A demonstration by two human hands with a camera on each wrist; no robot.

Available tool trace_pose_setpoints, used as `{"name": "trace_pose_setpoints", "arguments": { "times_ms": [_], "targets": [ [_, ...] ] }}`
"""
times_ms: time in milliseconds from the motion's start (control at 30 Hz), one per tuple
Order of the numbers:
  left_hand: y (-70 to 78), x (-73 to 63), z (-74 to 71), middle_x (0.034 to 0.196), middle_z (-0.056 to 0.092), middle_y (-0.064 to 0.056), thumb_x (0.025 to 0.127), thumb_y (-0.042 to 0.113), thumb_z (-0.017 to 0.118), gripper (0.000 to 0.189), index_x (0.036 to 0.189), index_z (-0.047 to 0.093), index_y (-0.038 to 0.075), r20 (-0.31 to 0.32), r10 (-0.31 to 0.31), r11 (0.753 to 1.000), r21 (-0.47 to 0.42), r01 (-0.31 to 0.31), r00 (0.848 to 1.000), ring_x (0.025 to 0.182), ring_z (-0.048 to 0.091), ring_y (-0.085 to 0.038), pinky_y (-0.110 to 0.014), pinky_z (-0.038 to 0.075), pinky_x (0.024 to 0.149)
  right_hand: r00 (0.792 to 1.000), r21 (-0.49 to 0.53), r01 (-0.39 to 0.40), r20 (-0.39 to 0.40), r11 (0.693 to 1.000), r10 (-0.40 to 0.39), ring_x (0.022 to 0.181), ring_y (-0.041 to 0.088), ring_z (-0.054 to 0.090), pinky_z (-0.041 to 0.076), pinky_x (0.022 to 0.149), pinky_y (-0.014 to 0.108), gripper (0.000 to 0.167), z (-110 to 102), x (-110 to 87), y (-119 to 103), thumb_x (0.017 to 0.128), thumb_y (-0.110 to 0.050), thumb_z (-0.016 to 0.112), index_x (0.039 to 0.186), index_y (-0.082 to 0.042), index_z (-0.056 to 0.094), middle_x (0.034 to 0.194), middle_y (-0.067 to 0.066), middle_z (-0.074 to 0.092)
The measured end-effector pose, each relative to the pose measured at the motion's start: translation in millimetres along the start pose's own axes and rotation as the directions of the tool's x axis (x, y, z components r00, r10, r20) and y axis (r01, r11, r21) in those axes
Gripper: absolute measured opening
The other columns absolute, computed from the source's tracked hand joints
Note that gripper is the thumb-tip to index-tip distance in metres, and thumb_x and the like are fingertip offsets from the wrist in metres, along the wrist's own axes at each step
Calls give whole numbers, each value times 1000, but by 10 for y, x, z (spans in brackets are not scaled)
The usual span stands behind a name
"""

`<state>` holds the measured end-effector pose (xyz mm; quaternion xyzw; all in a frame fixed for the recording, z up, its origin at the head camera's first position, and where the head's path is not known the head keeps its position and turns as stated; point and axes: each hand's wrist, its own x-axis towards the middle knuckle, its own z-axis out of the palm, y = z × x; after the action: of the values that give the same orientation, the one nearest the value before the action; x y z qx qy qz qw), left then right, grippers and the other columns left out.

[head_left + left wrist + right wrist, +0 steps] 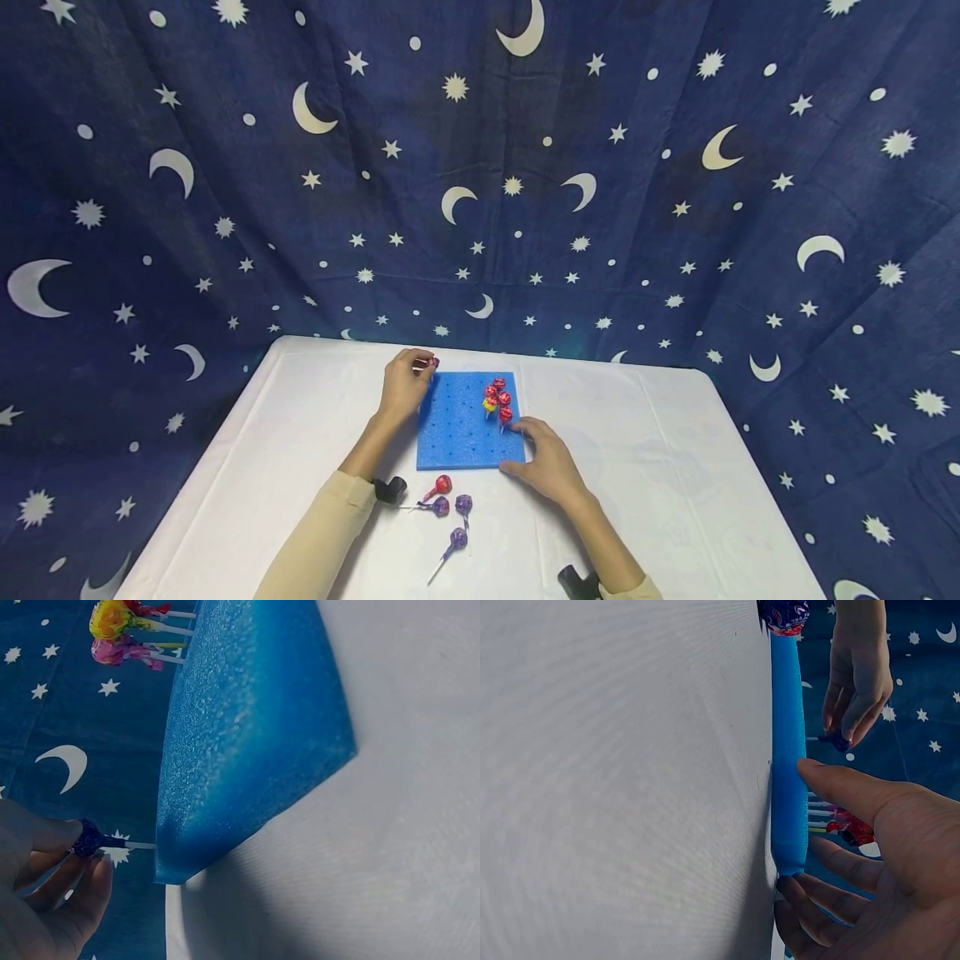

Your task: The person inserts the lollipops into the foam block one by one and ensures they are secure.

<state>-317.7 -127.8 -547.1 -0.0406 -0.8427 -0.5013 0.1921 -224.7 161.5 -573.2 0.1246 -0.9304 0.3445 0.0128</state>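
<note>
Over the far left corner of a blue foam board [453, 433], my left hand [403, 387] pinches a dark purple lollipop [88, 838] by its wrapped head. The white stick points at the board, its tip right at the surface in the left wrist view. My right hand [551, 467] rests at the board's near right corner, thumb and fingers spread and touching its edges. Close to those fingers, several red lollipops [505, 413] and a yellow one [490, 405] stand upright in the board. Small holes dot the rest of its top.
In front of the board, a red lollipop [443, 484], a purple and red one [441, 506] and two purple ones [458, 538] lie loose on the white tablecloth [637, 467]. A dark blue curtain [480, 167] with moons and stars hangs behind the table.
</note>
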Motion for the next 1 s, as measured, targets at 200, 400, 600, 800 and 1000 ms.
{"name": "trace_pose_setpoints", "arguments": {
  "times_ms": [200,400,600,800,1000],
  "targets": [
    [-33,25,15,109,71,-17,93,-1,74,17,110,75,-4,-8,-5,999,36,5,1000,97,75,-31,-40,65,81,1000,5,10,-5,1000,-10,140,36,52,42,117,55,64,3,-8,-4,77,-34,94,132,-15,68,147,11,59],
    [-65,35,25,111,71,-15,93,1,74,19,111,75,-2,-8,0,998,68,0,1000,98,74,-30,-41,64,80,1000,9,8,-4,1000,-8,140,37,52,42,117,56,64,5,-14,-9,78,-34,93,133,-14,68,147,11,60],
    [-40,35,7,112,70,-15,92,1,76,22,114,74,-1,23,-1,999,52,0,1000,98,74,-31,-42,64,82,1000,9,-3,1,1000,3,140,37,52,43,117,56,63,-1,-17,-15,78,-33,93,132,-13,68,147,12,59],
    [0,26,-27,117,67,-19,89,2,79,30,117,73,-1,29,26,997,77,-28,999,104,71,-37,-45,63,85,1000,10,-10,1,1000,10,140,37,52,43,116,56,63,-10,-17,-31,78,-32,93,132,-12,67,146,13,59],
    [40,-42,-167,123,64,-19,87,4,81,33,119,73,1,7,20,995,96,-21,1000,106,70,-36,-46,62,86,1000,8,-7,0,1000,7,140,38,52,43,116,56,64,-12,-15,-24,78,-32,93,133,-11,67,145,13,60]
  ]
}}
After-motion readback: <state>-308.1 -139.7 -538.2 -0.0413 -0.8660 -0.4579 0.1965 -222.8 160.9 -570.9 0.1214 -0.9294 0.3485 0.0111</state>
